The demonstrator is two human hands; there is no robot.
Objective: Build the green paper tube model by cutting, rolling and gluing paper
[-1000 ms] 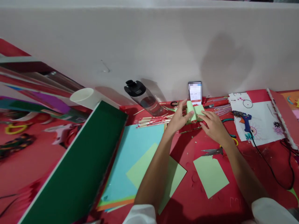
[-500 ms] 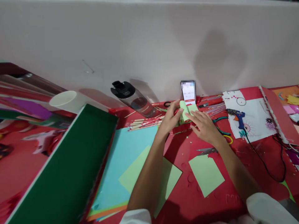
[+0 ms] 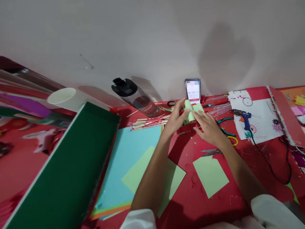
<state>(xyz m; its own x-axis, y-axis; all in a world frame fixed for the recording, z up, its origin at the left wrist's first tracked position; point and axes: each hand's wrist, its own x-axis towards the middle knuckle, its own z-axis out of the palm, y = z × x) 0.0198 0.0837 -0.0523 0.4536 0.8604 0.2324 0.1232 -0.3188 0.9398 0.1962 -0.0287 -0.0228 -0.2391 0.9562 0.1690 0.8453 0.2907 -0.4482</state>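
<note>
Two hands meet at the far side of the red table, close to the wall. The left hand curls its fingers around one end of a pale green paper roll, thumb pressed against its side, while the right hand lies flat and spread, its fingertips resting on the still-flat part of the same sheet. The roll is a short, loosely wound tube of light green paper, its open end facing the camera, with a flat flap spreading toward the right. It sits between the two hands, just in front of a phone propped upright against the wall. Near the right wrist lie scissors, and just below them a cut piece of green paper. Under the left forearm a larger green sheet overlaps a light blue sheet. Left of the hands lie thin sticks and a dark-capped bottle on its side. A blue glue gun rests on white patterned paper to the right, and a green board fills the lower left.
</note>
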